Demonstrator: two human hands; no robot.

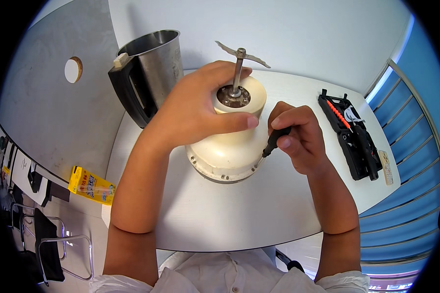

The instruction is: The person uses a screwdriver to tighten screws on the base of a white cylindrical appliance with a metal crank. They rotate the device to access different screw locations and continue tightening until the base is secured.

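A cream-coloured soymilk maker head (220,147) stands upside down on the white table, its metal shaft and twisted blade (240,52) pointing up. My left hand (200,105) wraps round its narrow upper part, thumb across the near side. In my right hand (300,136) is a black-handled screwdriver (275,141), pinched between thumb and fingers. Its tip slants down to the lower right rim of the head, where small screw holes run along the edge. Whether the tip sits in a screw cannot be made out.
A steel jug (154,68) with a black handle stands at the back left. On the right lie an open black tool case (349,134) and a small beige strip (386,167). A yellow box (91,185) is at the left edge. A metal railing (410,88) borders the right side.
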